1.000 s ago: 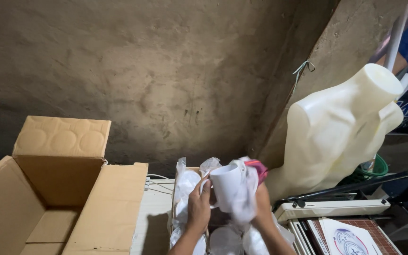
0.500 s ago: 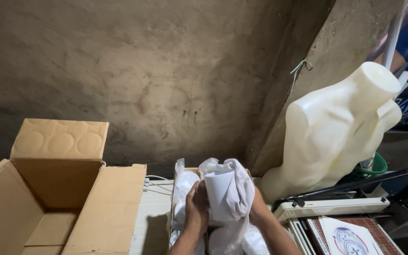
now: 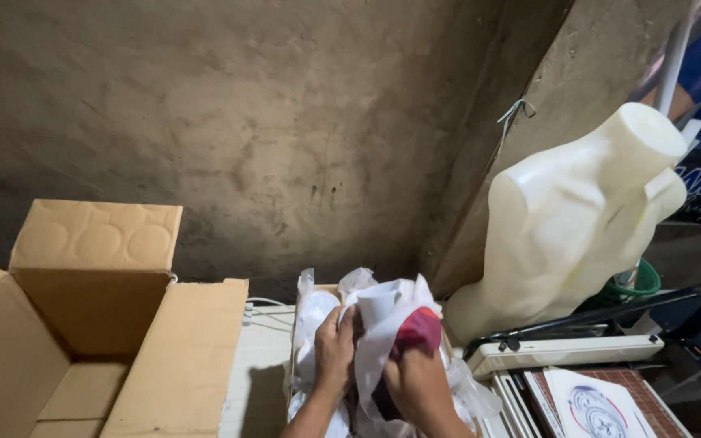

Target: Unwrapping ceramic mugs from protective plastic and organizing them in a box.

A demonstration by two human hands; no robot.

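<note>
View: head camera, looking down and forward toward a rough grey wall point(image 3: 269, 138).
Left hand point(image 3: 334, 347): rises from the bottom edge, forearm angled up and slightly right; back of the hand toward the camera. Fingers curled and pressed together, gripping the left side of the bag point(image 3: 383, 312).
Right hand point(image 3: 415, 377): comes up from the bottom edge, wrist bent inward toward the left hand. Fingers closed on the bag's lower right side, partly buried in the folds; fingertips hidden.
Bag: thin white plastic, crumpled, held up between both hands above the counter point(image 3: 261, 357), just in front of the wall's foot.
Cloth point(image 3: 419, 331): dark red, bunched, showing at the right side of the bag, touching the right hand; whether it lies inside the bag or against it cannot be told.
Bundles point(image 3: 318, 312): more white plastic-wrapped items below and behind the hands, packed close together.
Box point(image 3: 83, 341): open brown cardboard, flaps up, standing left of the hands, near but apart from them.
Torso point(image 3: 578, 211): cream mannequin form, tilted, leaning toward the wall on the right.
Sealer point(image 3: 561, 350): white bar-shaped device with a black arm, right of the hands, below the torso.
</note>
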